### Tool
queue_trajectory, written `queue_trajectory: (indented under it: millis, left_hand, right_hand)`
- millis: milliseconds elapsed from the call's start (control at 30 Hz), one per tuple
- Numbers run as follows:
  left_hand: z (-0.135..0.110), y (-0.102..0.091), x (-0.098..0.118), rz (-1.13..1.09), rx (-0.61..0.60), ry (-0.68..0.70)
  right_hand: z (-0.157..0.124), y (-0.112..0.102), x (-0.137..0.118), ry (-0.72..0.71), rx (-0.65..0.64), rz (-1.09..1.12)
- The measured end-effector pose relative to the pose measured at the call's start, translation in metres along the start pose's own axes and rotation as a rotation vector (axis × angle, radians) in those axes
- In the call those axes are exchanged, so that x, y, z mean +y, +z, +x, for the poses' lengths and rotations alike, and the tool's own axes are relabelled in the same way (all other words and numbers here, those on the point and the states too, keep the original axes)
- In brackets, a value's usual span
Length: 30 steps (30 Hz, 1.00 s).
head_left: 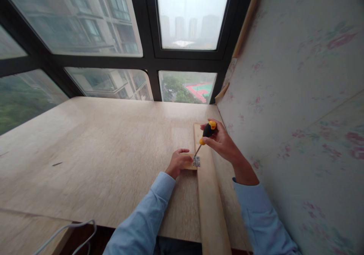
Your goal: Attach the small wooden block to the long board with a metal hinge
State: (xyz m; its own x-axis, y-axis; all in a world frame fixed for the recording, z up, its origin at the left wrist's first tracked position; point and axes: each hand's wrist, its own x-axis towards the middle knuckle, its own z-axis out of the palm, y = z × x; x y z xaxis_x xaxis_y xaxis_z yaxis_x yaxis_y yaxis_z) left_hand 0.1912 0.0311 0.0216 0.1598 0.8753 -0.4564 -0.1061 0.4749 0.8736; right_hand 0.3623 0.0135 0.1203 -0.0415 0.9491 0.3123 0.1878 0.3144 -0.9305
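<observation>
A yellow and black screwdriver (209,130) is gripped by its handle in my right hand (223,143). Its shaft slants down to the left, and the tip meets a small silver hinge (196,162). The hinge lies flat across the joint between a long wooden board (212,205) and a short wooden piece (189,166). My left hand (178,162) grips that short piece, its fingers resting over it right beside the hinge. Whether a screw sits under the tip is too small to tell.
All of this rests on a pale marble-patterned sill (113,148). A thin metal bit (57,164) lies far to the left. A grey cable (68,224) loops at the lower left edge. Dark-framed windows rise behind, and a flower-papered wall (298,114) stands close on the right.
</observation>
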Motion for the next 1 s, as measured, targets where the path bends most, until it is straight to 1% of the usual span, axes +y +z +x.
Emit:
queue_trajectory:
  millis: [67, 133, 167, 267, 300, 333, 400, 533, 633, 700, 733, 800, 833, 867, 900, 933, 1000]
  left_hand:
    - [0.001, 0.000, -0.001, 0.005, 0.006, 0.004]
    - [0.001, 0.000, -0.001, 0.007, 0.005, 0.005]
    - [0.001, 0.000, -0.001, 0.008, 0.004, 0.002]
    - [-0.001, 0.001, 0.001, 0.012, 0.008, -0.002]
    - [-0.001, 0.001, 0.001, 0.014, 0.012, -0.003]
    - [-0.002, 0.001, 0.002, 0.014, 0.015, -0.004]
    - [-0.003, 0.001, 0.003, 0.008, 0.015, -0.006]
    - [-0.002, 0.001, 0.002, -0.013, -0.005, -0.003]
    - [-0.002, 0.000, 0.001, -0.014, -0.008, 0.005]
    - [-0.002, 0.000, 0.001, -0.006, -0.008, 0.008]
    - [-0.002, 0.000, 0.002, -0.003, -0.010, 0.006]
    - [-0.002, 0.000, 0.002, 0.001, -0.016, -0.001]
    - [-0.002, 0.000, 0.002, 0.001, -0.016, -0.003]
    - [-0.002, 0.000, 0.002, 0.002, -0.014, -0.003]
    - [-0.002, 0.000, 0.001, 0.002, -0.013, -0.002]
    - [-0.002, 0.000, 0.001, 0.000, -0.013, 0.001]
    - [-0.001, -0.001, -0.001, -0.007, -0.022, 0.008]
  right_hand:
    - [-0.001, -0.008, -0.002, 0.017, -0.061, 0.047]
    - [0.000, -0.011, -0.005, 0.022, -0.051, -0.002]
    - [0.000, -0.011, -0.006, 0.017, -0.010, -0.072]
    - [0.002, -0.004, -0.009, -0.008, 0.174, -0.350]
    - [0.002, -0.001, -0.009, -0.014, 0.216, -0.408]
    - [0.002, 0.002, -0.008, -0.014, 0.230, -0.427]
    - [0.001, 0.006, -0.007, -0.010, 0.173, -0.355]
    - [-0.003, 0.004, -0.005, -0.013, -0.042, -0.065]
    - [-0.006, 0.000, -0.011, -0.019, -0.123, 0.023]
    - [-0.006, 0.001, -0.016, -0.023, -0.115, -0.048]
    - [-0.006, 0.003, -0.018, -0.028, -0.073, -0.125]
    - [-0.005, 0.009, -0.020, -0.047, 0.063, -0.302]
    - [-0.005, 0.013, -0.019, -0.054, 0.126, -0.365]
    - [-0.004, 0.015, -0.017, -0.055, 0.161, -0.392]
    - [-0.004, 0.017, -0.015, -0.050, 0.161, -0.379]
    - [-0.004, 0.017, -0.012, -0.041, 0.127, -0.331]
    - [-0.005, 0.013, -0.006, -0.019, 0.005, -0.179]
